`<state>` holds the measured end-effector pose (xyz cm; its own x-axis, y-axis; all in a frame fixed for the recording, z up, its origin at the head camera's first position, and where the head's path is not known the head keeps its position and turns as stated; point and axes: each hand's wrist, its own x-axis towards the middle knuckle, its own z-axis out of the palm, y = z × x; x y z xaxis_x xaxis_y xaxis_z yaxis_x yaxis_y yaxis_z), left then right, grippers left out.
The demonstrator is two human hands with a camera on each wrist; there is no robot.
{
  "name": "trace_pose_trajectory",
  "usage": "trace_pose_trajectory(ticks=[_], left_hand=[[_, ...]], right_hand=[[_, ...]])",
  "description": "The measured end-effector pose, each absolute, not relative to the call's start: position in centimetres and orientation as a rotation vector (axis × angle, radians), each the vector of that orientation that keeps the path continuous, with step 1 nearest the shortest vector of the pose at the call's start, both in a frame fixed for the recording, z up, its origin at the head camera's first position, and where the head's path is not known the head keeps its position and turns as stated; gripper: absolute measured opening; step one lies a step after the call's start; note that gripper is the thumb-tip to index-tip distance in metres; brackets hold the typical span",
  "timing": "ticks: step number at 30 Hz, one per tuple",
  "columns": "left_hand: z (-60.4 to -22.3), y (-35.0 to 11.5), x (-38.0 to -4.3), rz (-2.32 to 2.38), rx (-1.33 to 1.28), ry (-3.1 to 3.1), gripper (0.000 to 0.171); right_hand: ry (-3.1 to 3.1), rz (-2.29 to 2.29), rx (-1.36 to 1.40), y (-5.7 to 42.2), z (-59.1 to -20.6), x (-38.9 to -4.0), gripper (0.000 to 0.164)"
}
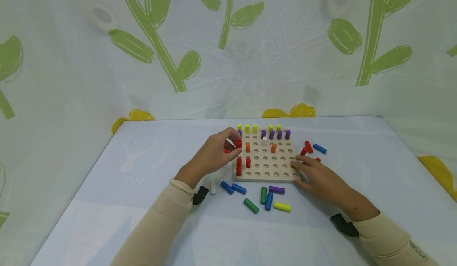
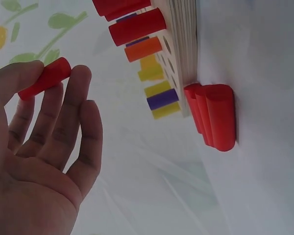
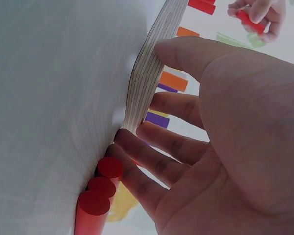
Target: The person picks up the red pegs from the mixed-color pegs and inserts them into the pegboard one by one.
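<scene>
My left hand [image 1: 217, 149] is above the board's left edge, pinching a red wooden peg [image 2: 51, 77] between thumb and fingertips. Beneath is a wooden pegboard [image 1: 265, 175] with rows of round holes. Along its left side stand red pegs [image 1: 239, 171]. Yellow pegs [image 1: 254, 128] and purple pegs [image 1: 279, 134] fill parts of the far rows, with an orange peg [image 1: 273, 148] and a white peg [image 1: 264, 141] nearer in. My right hand [image 1: 321, 180] rests at the near right corner, thumb against the board's edge and fingers extended, touching its side.
Loose red pegs [image 2: 220, 117] lie left of the board; more red pegs [image 3: 93, 203] and a blue peg [image 1: 319, 148] lie to its right. In front are scattered blue, green, purple, white and yellow pegs [image 1: 282, 207]. A patterned sheet [image 1: 250, 71] rises behind the table.
</scene>
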<state>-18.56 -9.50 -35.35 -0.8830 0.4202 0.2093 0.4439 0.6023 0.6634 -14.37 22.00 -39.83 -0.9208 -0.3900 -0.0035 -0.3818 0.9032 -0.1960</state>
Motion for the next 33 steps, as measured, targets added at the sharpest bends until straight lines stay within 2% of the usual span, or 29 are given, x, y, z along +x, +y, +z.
trace_pose_trajectory(ticks=[26, 33], left_hand=[[-35.9, -8.4, -17.8, -1.007, -0.92, -2.992, 0.024], [-36.1, -8.0, -17.7, -0.93, -0.865, -3.072, 0.023]], right_hand=[[3.035, -0.308, -0.616, 22.1, -40.0, -14.4, 0.061], [3.032, -0.299, -0.611, 22.1, -40.0, -14.4, 0.062]])
